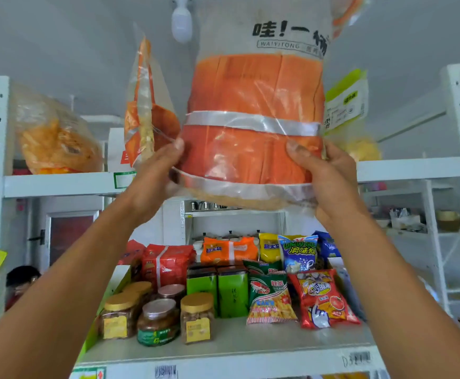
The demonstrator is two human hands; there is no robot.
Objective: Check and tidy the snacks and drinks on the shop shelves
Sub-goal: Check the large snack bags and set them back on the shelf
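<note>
A big clear snack bag (253, 105), orange with white bands and black lettering, is held up in front of the top shelf (59, 183). My left hand (155, 173) grips its lower left side with the thumb on the front. On the lower right side my right hand (324, 173) grips it the same way. The bag's bottom hangs just below the top shelf's edge. Its upper part runs out of view.
Other clear snack bags (53, 138) and a narrow orange one (146, 105) stand on the top shelf; a green-labelled bag (346, 102) is at the right. The lower shelf (223, 348) holds jars (196, 318), green tins (218, 288) and crisp packets (322, 299).
</note>
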